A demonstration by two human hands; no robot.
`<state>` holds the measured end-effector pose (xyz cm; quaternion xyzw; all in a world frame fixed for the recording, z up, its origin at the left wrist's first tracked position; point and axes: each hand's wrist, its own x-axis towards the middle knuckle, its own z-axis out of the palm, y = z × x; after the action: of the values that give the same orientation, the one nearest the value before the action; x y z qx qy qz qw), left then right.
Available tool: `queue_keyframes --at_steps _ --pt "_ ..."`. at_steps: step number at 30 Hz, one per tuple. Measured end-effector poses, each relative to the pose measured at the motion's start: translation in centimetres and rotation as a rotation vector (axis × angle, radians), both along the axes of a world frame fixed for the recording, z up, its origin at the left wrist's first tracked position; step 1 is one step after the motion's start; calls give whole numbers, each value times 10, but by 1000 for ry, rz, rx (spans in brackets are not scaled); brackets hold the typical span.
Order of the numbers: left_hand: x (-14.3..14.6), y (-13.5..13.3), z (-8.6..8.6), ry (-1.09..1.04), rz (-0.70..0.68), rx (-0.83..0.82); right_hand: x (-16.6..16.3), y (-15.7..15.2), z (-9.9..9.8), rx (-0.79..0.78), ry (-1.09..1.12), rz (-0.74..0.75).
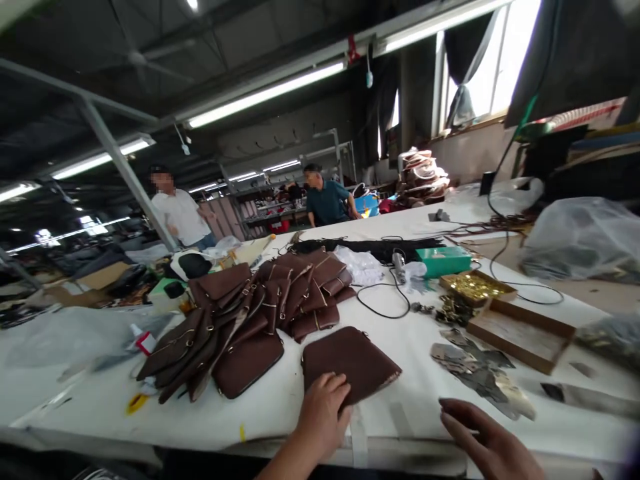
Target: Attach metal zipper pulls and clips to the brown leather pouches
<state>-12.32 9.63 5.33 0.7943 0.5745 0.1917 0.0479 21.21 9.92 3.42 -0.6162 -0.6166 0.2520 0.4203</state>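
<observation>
A single brown leather pouch (350,362) lies flat near the front edge of the white table (410,333). My left hand (324,413) rests on its near edge, fingers stretched flat over the leather. Lower right, my right hand (487,440) hovers just above the table with its fingers extended and nothing in it, apart from the pouch. To the left, a fanned pile of several matching brown pouches (250,317) spreads across the table.
Right of the pouch lie flat metal pieces (475,367), a wooden tray (523,330), a box of brass fittings (475,287) and a green box (443,260). A black cable (385,303) loops mid-table. Plastic bags sit far right. Two people stand at the far side.
</observation>
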Motion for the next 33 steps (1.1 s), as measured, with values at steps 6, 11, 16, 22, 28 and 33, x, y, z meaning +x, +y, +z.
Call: queue_keyframes --at_steps 6,11,16,22,28,33 --pt "3 -5 -32 -79 -345 -128 -68 66 1 146 -289 185" --pt "-19 1 -40 -151 -268 -32 -64 67 -33 240 -403 157" --pt "-35 24 -13 -230 412 89 -54 55 -36 301 -354 143" --pt "-8 44 -24 -236 399 16 -53 52 -29 326 -295 123" --pt "3 45 -27 -205 360 163 -52 49 -28 375 -242 86" --pt "6 55 -15 -201 372 299 -55 47 -24 347 -190 65"
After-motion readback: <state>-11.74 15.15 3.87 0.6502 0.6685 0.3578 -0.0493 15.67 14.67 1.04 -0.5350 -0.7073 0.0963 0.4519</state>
